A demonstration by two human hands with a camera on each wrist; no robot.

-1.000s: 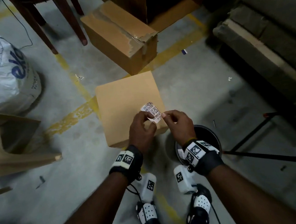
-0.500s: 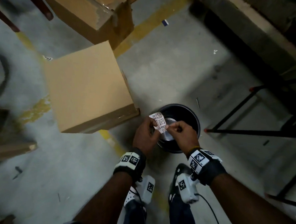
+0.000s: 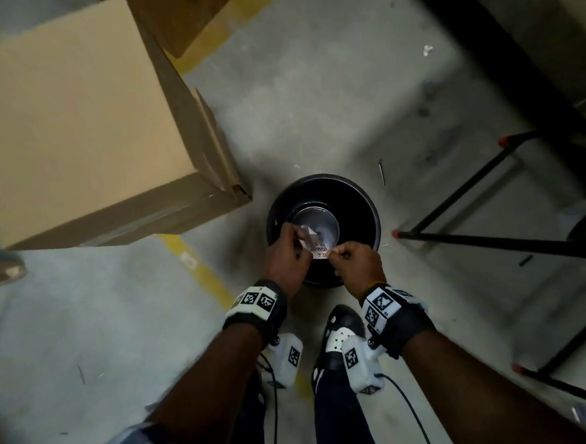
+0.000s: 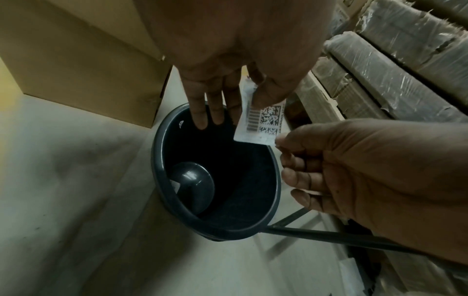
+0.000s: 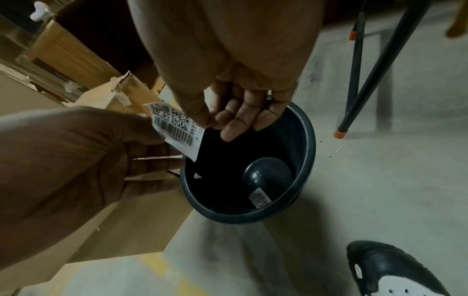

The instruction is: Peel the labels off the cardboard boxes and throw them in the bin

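Observation:
A white barcode label [image 3: 315,246] hangs over the mouth of the black bin [image 3: 374,203]. My left hand [image 3: 298,245] pinches the label's upper edge between thumb and forefinger, its other fingers [image 4: 202,112] straight. My right hand [image 3: 334,253] pinches a lower corner of the label [image 4: 263,122]. In the right wrist view the label [image 5: 174,126] is above the bin's rim [image 5: 310,150], and another label [image 5: 259,199] lies on the bin's bottom. The plain cardboard box [image 3: 72,115] stands on the floor left of the bin.
A second, torn cardboard box [image 3: 183,15] sits behind the first. Black stand legs with orange tips [image 3: 491,240] cross the floor right of the bin. Wrapped stacks [image 4: 405,60] line the right side. My shoe [image 3: 342,325] is just below the bin.
Both hands have carried the label from the top of the cardboard box over to the bin's mouth and lowered it. The grip on it is unchanged.

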